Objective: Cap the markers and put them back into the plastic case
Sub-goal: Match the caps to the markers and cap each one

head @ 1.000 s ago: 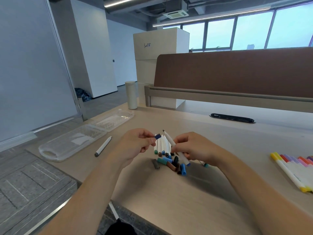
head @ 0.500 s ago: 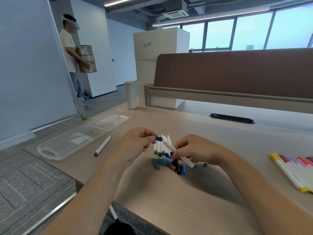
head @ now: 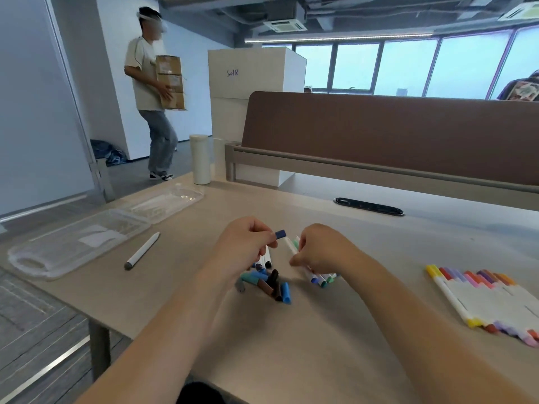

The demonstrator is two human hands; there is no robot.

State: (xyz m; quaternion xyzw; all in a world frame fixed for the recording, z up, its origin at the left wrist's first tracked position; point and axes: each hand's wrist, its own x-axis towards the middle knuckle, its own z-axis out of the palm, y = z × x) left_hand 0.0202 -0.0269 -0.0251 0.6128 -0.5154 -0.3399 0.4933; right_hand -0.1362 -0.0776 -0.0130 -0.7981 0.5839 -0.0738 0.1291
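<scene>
Several markers (head: 320, 277), no longer one, sit gripped in the right hand (head: 323, 249); just beside them, the left hand (head: 245, 246) pinches a dark blue cap (head: 280, 234).

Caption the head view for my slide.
Left hand pinches a blue cap; right hand grips white markers; loose caps on desk.

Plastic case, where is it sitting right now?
Head view: the plastic case lies open at the left end of the table, with a lone white marker beside its right edge.
</scene>
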